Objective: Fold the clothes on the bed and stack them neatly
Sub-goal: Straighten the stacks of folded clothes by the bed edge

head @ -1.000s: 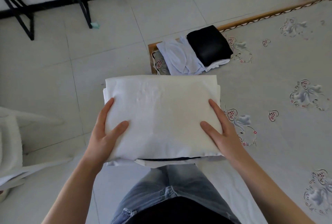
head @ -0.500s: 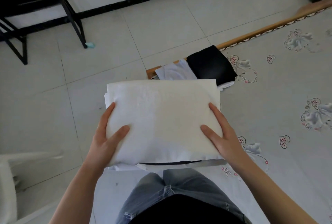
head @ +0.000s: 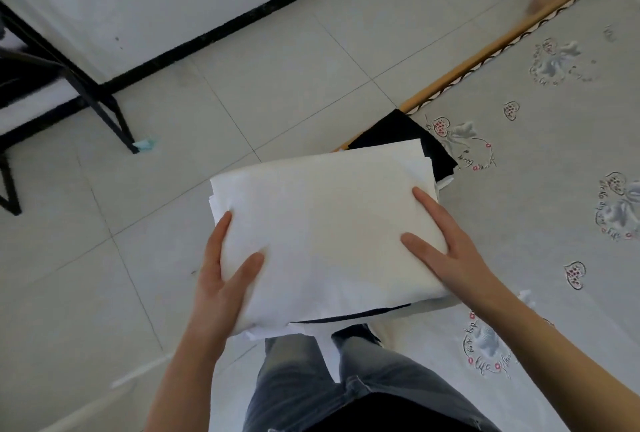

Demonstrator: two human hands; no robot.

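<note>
I carry a stack of folded white clothes (head: 325, 224) in the air in front of me, with a thin dark layer showing at its near edge. My left hand (head: 225, 279) grips the stack's left side, thumb on top and fingers underneath. My right hand (head: 446, 251) grips the right side the same way. Beyond the stack, a folded black garment (head: 415, 135) lies on the corner of the bed (head: 540, 161); the carried stack hides most of it and the pale clothes beside it.
The bed has a grey sheet with embroidered flowers and a wooden edge (head: 485, 57) at the far side. Tiled floor (head: 242, 92) lies to the left. A black metal frame (head: 90, 92) stands at the far left by the wall. My jeans (head: 329, 379) show below.
The held stack has moved forward toward the bed corner and now covers the pale folded clothes and part of the black garment. My view has tilted and shifted closer to the corner.
</note>
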